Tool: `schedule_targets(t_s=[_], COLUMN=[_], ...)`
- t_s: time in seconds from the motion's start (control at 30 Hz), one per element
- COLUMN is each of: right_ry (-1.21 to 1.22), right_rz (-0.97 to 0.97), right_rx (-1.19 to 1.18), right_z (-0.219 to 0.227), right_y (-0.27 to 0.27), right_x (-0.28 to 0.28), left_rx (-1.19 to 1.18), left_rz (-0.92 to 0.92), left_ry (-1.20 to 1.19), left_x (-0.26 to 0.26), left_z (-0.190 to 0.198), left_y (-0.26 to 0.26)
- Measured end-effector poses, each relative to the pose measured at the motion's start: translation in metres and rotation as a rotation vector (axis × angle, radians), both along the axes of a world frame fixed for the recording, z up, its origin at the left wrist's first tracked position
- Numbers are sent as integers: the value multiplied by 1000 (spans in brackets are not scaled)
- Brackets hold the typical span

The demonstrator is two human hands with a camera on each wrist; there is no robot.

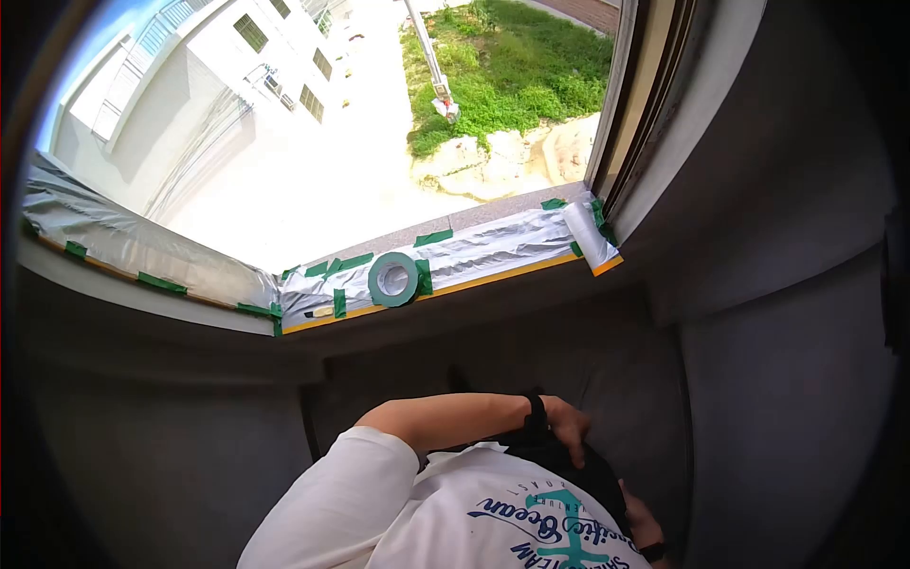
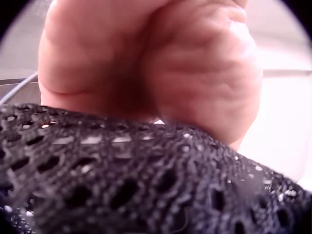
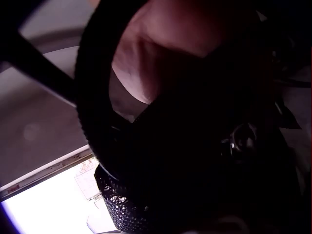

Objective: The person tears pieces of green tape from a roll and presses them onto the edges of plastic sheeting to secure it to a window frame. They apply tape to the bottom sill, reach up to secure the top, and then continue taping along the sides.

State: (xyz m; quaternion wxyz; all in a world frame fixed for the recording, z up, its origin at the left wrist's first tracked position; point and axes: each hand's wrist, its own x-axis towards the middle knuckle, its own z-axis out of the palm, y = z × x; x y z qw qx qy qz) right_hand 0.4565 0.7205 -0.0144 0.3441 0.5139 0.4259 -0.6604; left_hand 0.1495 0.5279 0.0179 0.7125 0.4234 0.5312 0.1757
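Held across the front of a white T-shirt, the left hand bends its fingers down over a black bag-like item at the waist. Its palm fills the upper left wrist view, above dark mesh fabric. Beside the item's lower right edge, the right hand shows only in part; its fingers are hidden. In the dark right wrist view, a black strap loops in front of skin, and a shiny piece glints nearby. I cannot tell what the right hand holds.
Ahead, an open window has a ledge covered with plastic film and green tape strips. A green tape roll and a white film roll rest there. Grey walls enclose both sides. Outside lie grass and a white building.
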Motion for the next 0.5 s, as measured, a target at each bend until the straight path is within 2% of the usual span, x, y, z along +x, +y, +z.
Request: schedule_targets(t_s=[0.03,0.07,0.1,0.2,0.23,0.27,0.3,0.37,0.4,0.47,0.5], right_ry=[-16,476,500,98,-40,-178,-166,-161,-151,367,373], right_rz=[148,461,472,418,393,363,361,284,288,250,256], right_rx=[68,270,281,341,357,372,379,231,239,3,6], right_z=[-12,-50,-48,-8,7,12,1,-30,-20,-1,-3], right_y=[4,21,25,12,7,6,15,41,40,39,42], right_x=[-1,31,15,-30,-40,-47,-41,-22,-32,-49,-50], left_rx=[-16,23,31,-47,-42,-21,1,22,28,-16,-13], left_rz=[-40,-47,-35,241,248,337,424,454,436,425,430], left_ry=[2,37,61,183,196,199,201,226,280,294,299], left_x=[-2,-5,-15,-32,-36,-42,-46,-54,-56,-56,-52], left_z=[-7,-11,-3,48,47,42,40,55,58,58,55], left_y=[0,-2,-3,-10,-12,-14,-15,-25,-30,-41,-47])
